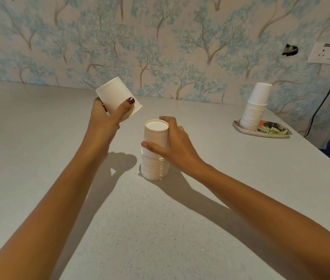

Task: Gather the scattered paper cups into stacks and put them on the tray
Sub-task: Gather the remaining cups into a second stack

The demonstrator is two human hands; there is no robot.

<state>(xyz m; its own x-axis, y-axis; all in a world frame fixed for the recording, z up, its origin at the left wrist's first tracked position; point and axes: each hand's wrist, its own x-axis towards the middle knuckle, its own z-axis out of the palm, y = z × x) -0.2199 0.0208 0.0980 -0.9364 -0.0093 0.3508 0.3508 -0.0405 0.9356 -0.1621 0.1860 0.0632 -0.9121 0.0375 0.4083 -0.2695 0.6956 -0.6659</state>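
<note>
- Cup [117, 96] sits tilted in the air, above the tabletop [38, 148] and just left of the near stack [155, 158], with its mouth turned down towards that stack.
- Left hand [107, 116] grips this cup, thumb across the front wall and fingers curled behind.
- Right hand [172, 138] wraps the upper part of the near stack, thumb in front and fingers behind. The stack stands mouth-down at mid-tabletop.
- Far stack [255, 110] stands mouth-down on the tray [271, 132] at the right, close to the wall and well apart from both hands.
- Paper cups are likely very light and thin-walled, so a hard squeeze would dent them. A soft hold across the wall, nearer the rolled rim where the paper is stiffer, seems safest.
- The near stack looks tall for its weight and could tip or pull apart if lifted by its top cup. Taking it low, round the band of nested rims, should carry it whole to the tray.
</note>
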